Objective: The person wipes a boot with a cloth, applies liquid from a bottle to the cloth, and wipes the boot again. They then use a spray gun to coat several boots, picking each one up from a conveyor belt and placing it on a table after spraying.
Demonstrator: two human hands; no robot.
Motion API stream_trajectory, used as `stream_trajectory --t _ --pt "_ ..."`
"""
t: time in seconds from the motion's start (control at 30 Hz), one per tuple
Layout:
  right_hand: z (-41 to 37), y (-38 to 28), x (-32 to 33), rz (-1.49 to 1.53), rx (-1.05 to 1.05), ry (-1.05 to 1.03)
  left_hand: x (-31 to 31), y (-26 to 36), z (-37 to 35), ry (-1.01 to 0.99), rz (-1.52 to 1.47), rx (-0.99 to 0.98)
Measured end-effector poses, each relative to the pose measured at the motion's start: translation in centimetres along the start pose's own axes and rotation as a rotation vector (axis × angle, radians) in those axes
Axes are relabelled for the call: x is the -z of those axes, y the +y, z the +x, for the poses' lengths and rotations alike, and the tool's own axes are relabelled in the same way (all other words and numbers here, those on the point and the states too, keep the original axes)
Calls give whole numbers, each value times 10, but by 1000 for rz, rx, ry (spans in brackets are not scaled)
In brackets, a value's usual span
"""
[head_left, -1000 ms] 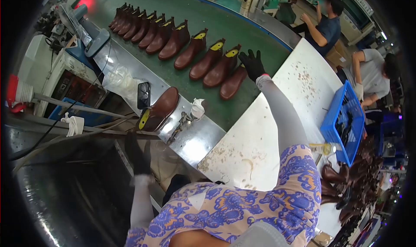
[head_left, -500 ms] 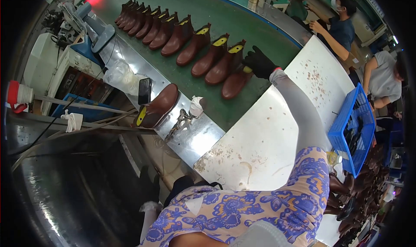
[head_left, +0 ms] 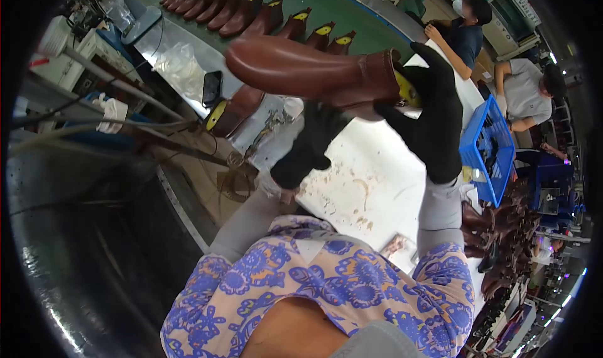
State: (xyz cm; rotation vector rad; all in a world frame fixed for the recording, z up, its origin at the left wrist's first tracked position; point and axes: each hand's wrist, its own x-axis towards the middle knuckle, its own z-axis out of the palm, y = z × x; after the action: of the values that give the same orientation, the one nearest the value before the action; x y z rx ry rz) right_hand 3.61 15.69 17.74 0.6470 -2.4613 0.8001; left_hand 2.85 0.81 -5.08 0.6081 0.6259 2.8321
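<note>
Lifted off the green belt [head_left: 333, 6] since the earlier frame, the brown boot [head_left: 295, 69] was held level, close to the camera, above the white table [head_left: 361, 188]. The black-gloved right hand [head_left: 436, 116] clenched its yellow-lined opening. The left hand [head_left: 311, 144], raised from below, gripped its underside. The row of boots [head_left: 245, 12] remained on the belt. No lettering was legible.

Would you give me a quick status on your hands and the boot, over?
Right hand grips boot at its opening; left hand supports underneath. Boot held up, sideways over white table. Other boots stand apart on belt behind.
</note>
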Motion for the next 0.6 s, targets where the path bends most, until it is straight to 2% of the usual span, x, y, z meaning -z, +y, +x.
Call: stream_trajectory --t 0.03,0.1,0.17,0.23,0.27,0.3,0.33,0.37,0.4,0.47,0.5,0.57,0.6 --pt "-15 -21 -9 130 -129 -27 -7 18 -6 48 9 -10" --pt "-52 -45 -35 173 -60 -103 -17 52 -28 145 57 5" --pt "-77 -72 -47 375 50 -190 -21 90 -60 224 143 54" --pt "-117 -76 -57 629 -106 -116 -31 127 -79 219 209 154" --pt "-142 -70 -66 457 -235 -33 -39 151 -84 184 241 268" --pt "-176 -57 -80 219 -387 45 -49 177 -81 104 257 415" --pt "-213 -36 -92 22 -436 151 -60 201 -71 -55 279 681" --pt "-260 -11 -98 -150 -517 202 -70 221 -55 -265 337 1027" --pt "-311 15 -99 -289 -695 192 -88 233 -26 -714 428 1545" --pt "-405 53 -89 -657 -906 168 -81 245 -68 -602 540 1470" --pt "-428 54 -76 -605 -1170 91 -74 247 -89 -505 583 1421" --pt "-470 63 -67 -612 -1145 -52 -56 245 -126 -259 608 1252" --pt "-480 70 -71 -630 -1076 -40 -48 242 -144 -120 601 1131"
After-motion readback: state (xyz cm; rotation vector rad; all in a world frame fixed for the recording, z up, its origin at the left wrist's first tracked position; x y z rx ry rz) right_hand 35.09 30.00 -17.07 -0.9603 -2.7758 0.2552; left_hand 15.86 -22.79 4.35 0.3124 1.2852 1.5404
